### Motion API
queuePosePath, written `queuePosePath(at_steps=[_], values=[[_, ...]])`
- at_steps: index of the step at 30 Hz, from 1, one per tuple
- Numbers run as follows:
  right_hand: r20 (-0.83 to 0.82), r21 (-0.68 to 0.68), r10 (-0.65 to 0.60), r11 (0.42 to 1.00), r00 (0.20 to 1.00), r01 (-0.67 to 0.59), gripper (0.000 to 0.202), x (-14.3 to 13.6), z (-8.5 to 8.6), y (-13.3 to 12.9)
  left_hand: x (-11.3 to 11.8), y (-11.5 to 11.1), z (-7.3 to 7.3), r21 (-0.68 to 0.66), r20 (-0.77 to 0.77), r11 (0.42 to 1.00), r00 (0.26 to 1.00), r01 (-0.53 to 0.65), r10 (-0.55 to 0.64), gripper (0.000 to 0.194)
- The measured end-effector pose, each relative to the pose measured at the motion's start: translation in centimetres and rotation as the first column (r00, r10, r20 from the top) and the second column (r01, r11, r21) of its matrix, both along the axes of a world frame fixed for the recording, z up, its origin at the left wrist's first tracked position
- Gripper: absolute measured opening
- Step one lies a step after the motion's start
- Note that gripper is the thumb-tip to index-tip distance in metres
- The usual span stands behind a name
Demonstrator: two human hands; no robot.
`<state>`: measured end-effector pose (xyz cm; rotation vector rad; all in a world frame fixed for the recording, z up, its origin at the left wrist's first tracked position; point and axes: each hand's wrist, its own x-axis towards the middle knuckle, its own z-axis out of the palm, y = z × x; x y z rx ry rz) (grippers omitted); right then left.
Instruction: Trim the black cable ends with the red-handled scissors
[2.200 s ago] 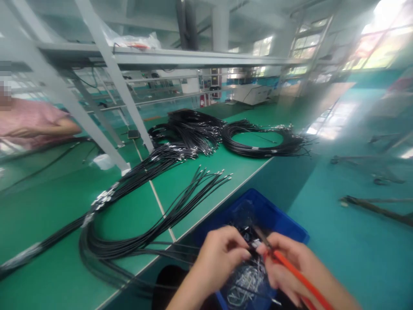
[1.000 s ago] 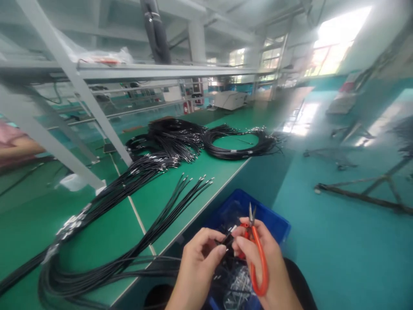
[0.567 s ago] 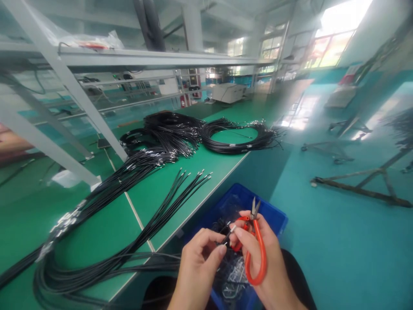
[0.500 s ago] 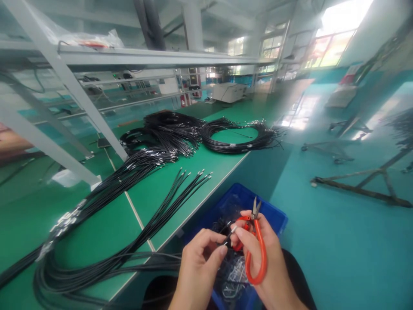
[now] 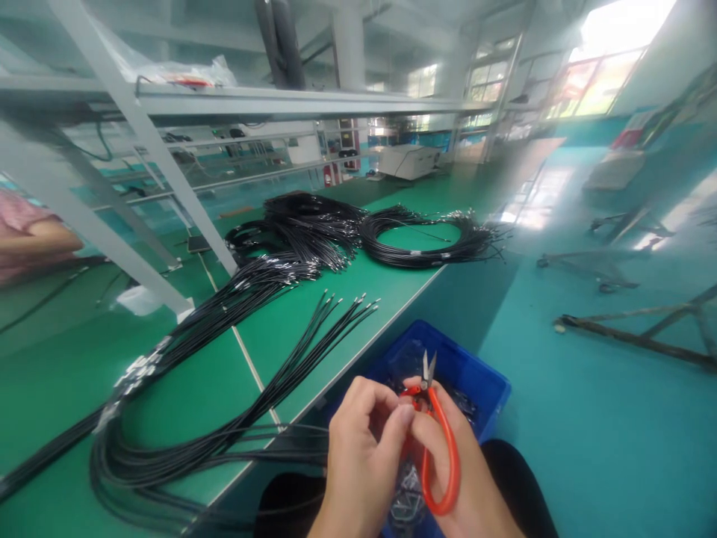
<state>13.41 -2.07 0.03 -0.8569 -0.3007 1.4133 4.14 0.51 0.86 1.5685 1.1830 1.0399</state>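
Red-handled scissors [image 5: 444,456] sit in my right hand [image 5: 456,441], with their blades pointing up and slightly apart. My left hand [image 5: 364,441] is closed, its thumb and fingertips pinched against the right fingertips. Whatever lies between the fingertips is hidden. Black cables [image 5: 246,418] with light tips curve over the green table and run toward my left hand. Below both hands is a blue bin [image 5: 493,388] holding clear plastic and small dark pieces.
A coiled black cable bundle [image 5: 414,258] and a larger cable pile [image 5: 314,224] lie farther along the table [image 5: 314,344]. White shelf posts [image 5: 151,149] rise at left. A person's arm [image 5: 45,243] shows behind them. Wheeled stands [image 5: 632,336] are at right.
My hands have come together, and the dark cable piece with a white end seen between them is now hidden. The view has shifted slightly left, showing more of the other person.
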Motion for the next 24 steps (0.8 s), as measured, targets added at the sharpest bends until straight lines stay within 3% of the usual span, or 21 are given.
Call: queuePosePath(at_steps=[2,7,12,16,18,20,22,24], values=[[0.010,0.009,0.003,1.000,1.000,-0.003,0.025,0.1,0.0,0.0,-0.2,0.4,0.1,-0.056,0.089,0.997,0.995,0.044,-0.039,0.018],[-0.114,0.029,0.048,0.999,0.992,-0.045,0.024,0.6,-0.9,-0.1,-1.0,1.1,0.1,-0.155,0.311,0.957,0.931,0.245,-0.188,0.016],[-0.181,0.003,0.077,0.997,0.980,-0.077,0.020,0.7,-1.0,-0.1,-1.0,1.0,0.0,-0.220,0.401,0.943,0.904,0.251,-0.147,0.008],[-0.168,0.022,0.070,0.997,0.983,-0.068,0.016,0.7,-0.9,0.1,-0.9,1.2,-0.5,-0.160,0.447,0.943,0.873,0.293,-0.196,0.009],[-0.174,0.008,0.045,0.999,0.984,-0.045,0.015,0.7,-0.9,0.3,-1.1,1.4,-0.8,-0.141,0.402,0.947,0.891,0.289,-0.212,0.013],[-0.183,-0.010,0.018,1.000,0.983,-0.020,0.014,0.7,-0.9,0.5,-1.5,1.4,-1.0,-0.090,0.251,0.977,0.954,0.193,-0.165,0.009],[-0.177,-0.017,0.010,1.000,0.984,-0.014,0.013,0.7,-0.9,0.6,-1.9,1.4,-1.1,0.089,0.016,0.993,0.997,0.074,-0.076,0.008],[-0.162,-0.008,0.019,1.000,0.987,-0.020,0.012,0.6,-1.0,0.7,-2.3,1.3,-1.2,0.325,-0.200,0.944,0.980,0.063,0.004,0.019]])
